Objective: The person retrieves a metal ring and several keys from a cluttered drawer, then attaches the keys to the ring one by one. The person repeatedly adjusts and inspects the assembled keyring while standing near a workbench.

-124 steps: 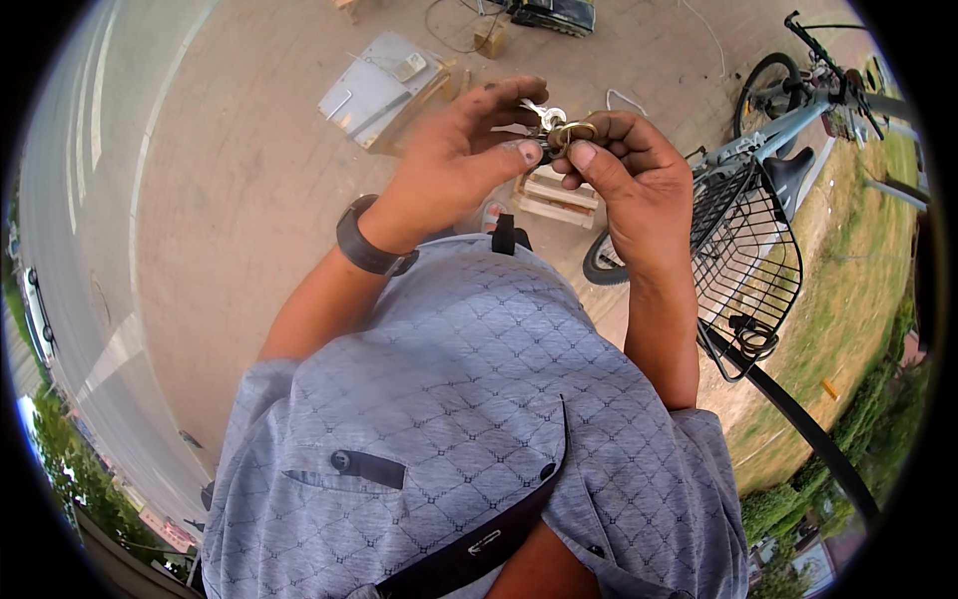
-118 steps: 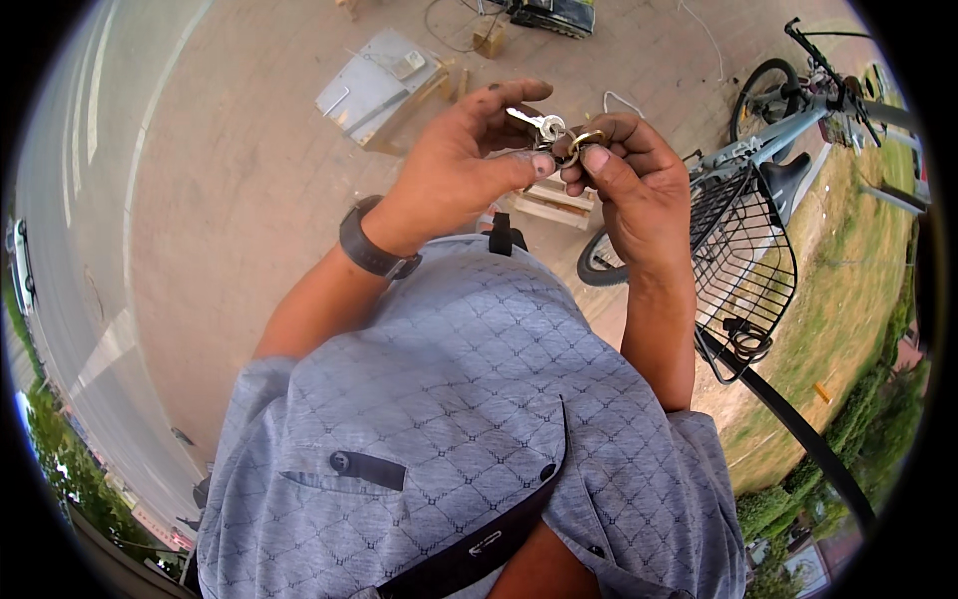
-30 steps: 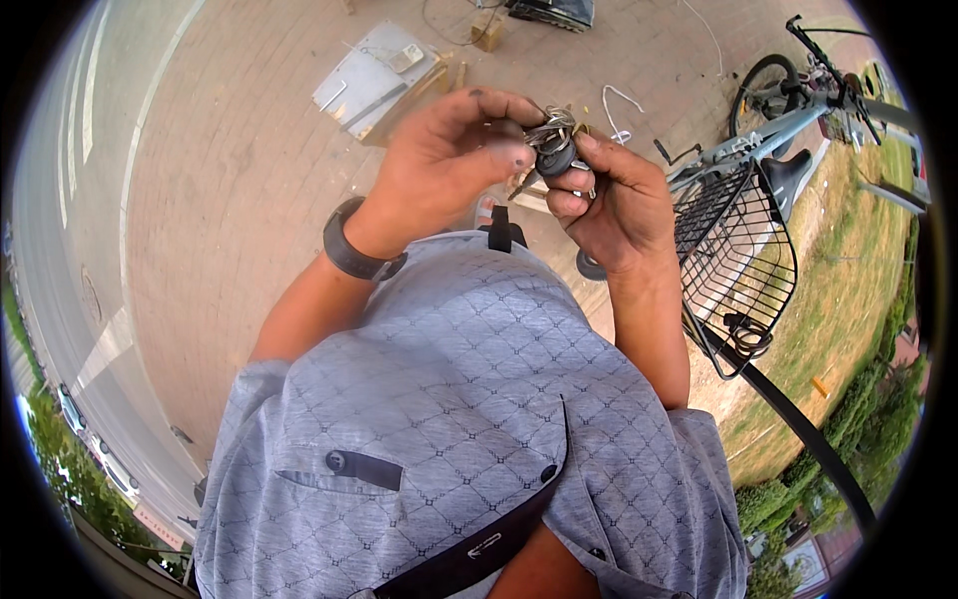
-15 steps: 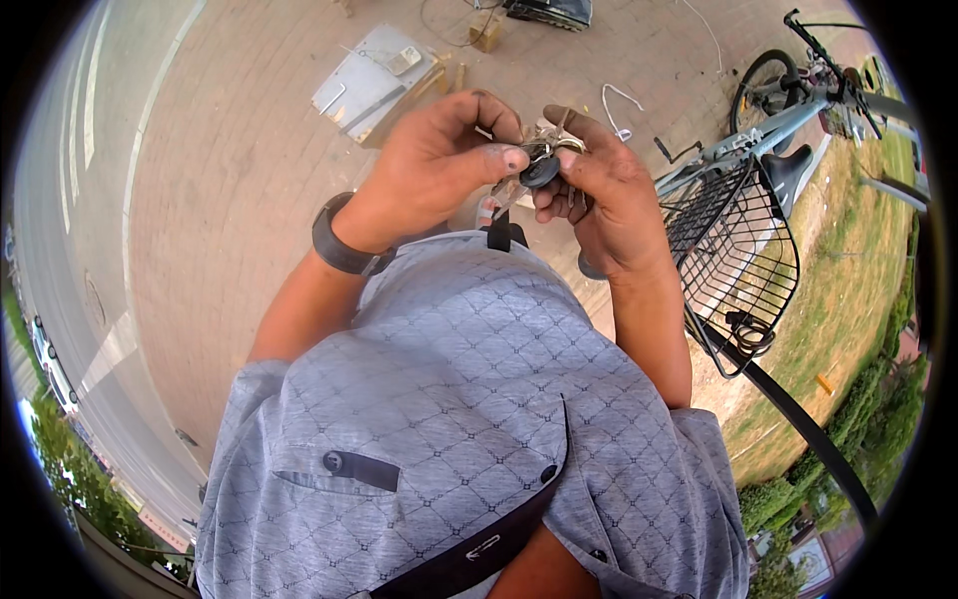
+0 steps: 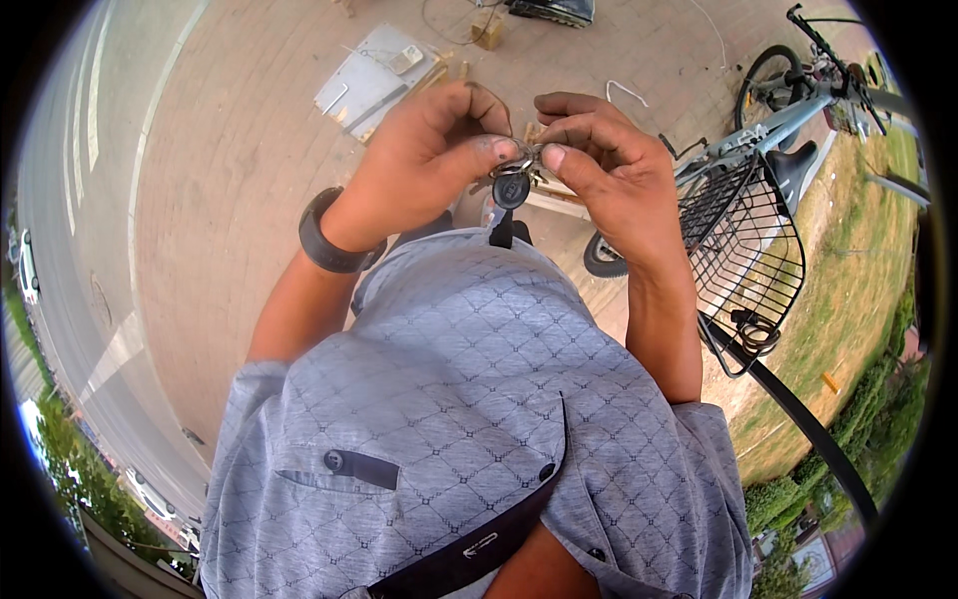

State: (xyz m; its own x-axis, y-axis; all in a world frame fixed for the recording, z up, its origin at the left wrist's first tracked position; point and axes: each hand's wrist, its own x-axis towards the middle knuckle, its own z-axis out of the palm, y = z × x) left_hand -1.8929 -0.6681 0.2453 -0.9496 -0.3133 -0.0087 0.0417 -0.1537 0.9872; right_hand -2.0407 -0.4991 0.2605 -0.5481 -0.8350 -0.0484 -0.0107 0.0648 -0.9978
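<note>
Both my hands meet in front of my belly over a bunch of keys. My left hand, with a dark band on the wrist, pinches the metal ring part between thumb and forefinger. From the other side my right hand pinches the bunch between thumb and forefinger, its other fingers loosely curled. A round black key fob hangs below the fingertips. Single keys are too small and too covered by fingers to tell apart.
A pale flat panel lies on the paving beyond my left hand. To the right stands a light blue bicycle with a black wire basket. A bent white rod and a wooden block lie farther off. A road runs along the left.
My hands have drawn slightly apart, the right one moving right. The black fob has swung left and down and now hangs free below the fingers.
</note>
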